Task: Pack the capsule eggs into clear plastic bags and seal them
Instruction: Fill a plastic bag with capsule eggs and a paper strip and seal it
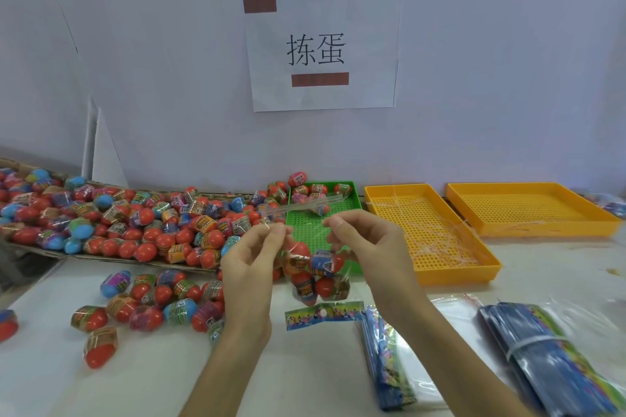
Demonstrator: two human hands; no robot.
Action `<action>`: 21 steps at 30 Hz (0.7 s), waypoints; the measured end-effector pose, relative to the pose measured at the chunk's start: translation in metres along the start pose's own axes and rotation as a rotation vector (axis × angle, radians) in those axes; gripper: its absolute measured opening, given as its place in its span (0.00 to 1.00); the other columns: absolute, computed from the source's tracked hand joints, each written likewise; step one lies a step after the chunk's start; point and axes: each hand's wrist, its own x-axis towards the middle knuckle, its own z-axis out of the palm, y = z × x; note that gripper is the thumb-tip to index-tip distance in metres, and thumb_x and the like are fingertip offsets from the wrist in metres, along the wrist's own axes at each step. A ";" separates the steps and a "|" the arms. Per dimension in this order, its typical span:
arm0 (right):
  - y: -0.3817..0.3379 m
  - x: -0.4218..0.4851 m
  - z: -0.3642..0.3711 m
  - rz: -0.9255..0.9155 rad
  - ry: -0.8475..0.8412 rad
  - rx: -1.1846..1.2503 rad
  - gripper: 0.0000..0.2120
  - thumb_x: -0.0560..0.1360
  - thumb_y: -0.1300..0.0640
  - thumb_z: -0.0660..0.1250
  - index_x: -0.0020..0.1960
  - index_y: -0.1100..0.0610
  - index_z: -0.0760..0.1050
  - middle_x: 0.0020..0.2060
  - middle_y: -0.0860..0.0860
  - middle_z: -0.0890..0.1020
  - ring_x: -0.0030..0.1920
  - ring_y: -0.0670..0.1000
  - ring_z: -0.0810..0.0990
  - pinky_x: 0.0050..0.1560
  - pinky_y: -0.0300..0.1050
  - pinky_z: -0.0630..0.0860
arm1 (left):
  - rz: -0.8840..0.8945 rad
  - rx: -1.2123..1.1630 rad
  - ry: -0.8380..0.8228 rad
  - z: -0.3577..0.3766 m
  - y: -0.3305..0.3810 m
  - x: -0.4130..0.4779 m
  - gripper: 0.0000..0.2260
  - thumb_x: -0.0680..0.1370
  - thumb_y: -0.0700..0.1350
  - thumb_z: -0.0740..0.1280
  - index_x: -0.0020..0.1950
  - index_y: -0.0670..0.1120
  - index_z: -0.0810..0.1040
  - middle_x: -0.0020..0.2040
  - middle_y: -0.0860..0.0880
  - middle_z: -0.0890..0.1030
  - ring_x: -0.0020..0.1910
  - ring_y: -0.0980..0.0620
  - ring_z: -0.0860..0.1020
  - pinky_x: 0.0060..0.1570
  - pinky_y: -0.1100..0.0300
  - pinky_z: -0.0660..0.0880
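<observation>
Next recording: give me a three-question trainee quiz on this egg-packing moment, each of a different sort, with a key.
1. True or false: the left hand and the right hand both pinch the top of the clear bag holding capsule eggs.
2. Which tray has packed eggs at its far end? A) green tray B) near orange tray C) far orange tray
3. Fill in: the colourful header card lies on the table, just ___ the held bag.

Key: 1 true; 2 A; 3 below.
</observation>
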 end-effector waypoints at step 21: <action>0.004 0.002 -0.001 0.024 0.056 -0.079 0.04 0.78 0.54 0.71 0.45 0.51 0.83 0.37 0.48 0.84 0.37 0.46 0.82 0.40 0.43 0.79 | -0.085 -0.101 -0.046 -0.008 -0.004 0.007 0.07 0.75 0.47 0.71 0.46 0.47 0.87 0.46 0.43 0.85 0.49 0.37 0.82 0.51 0.42 0.80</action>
